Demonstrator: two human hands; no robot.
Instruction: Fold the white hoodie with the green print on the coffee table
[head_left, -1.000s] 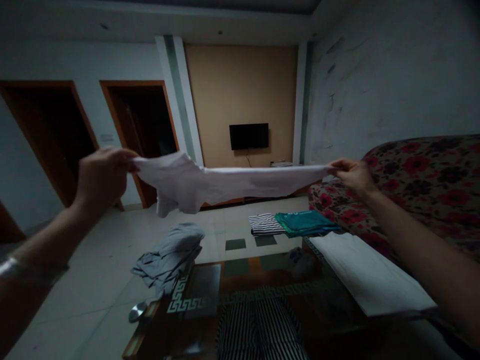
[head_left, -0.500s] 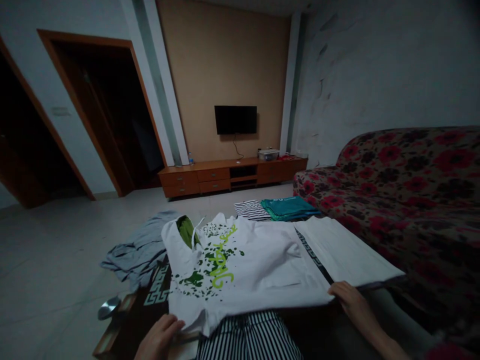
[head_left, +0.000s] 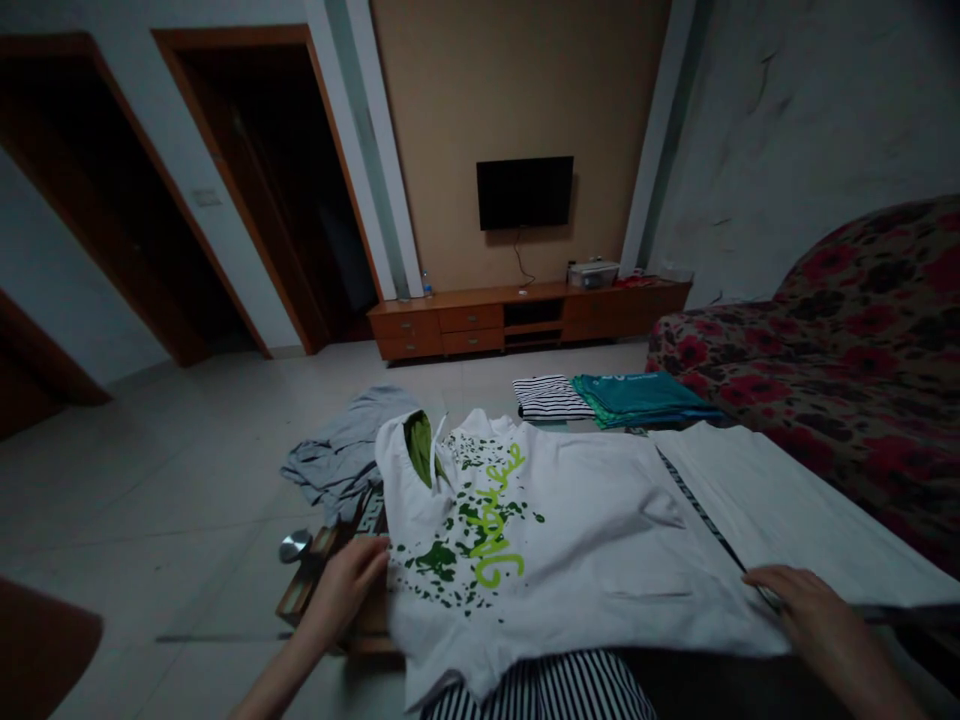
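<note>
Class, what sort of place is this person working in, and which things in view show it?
Most likely a home living room: a wall-mounted television above a low wooden cabinet, and a floral sofa on the right.

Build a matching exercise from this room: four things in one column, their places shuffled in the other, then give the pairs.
1. white hooded top with green print
2. crumpled grey garment
3. folded teal shirt
4. black flat television

A. on the wall above the long wooden cabinet
B. heaped just left of the white top
C. spread flat between the left hand and the right hand
D. right beside the folded black-and-white striped top

Pairs: 1-C, 2-B, 3-D, 4-A
</note>
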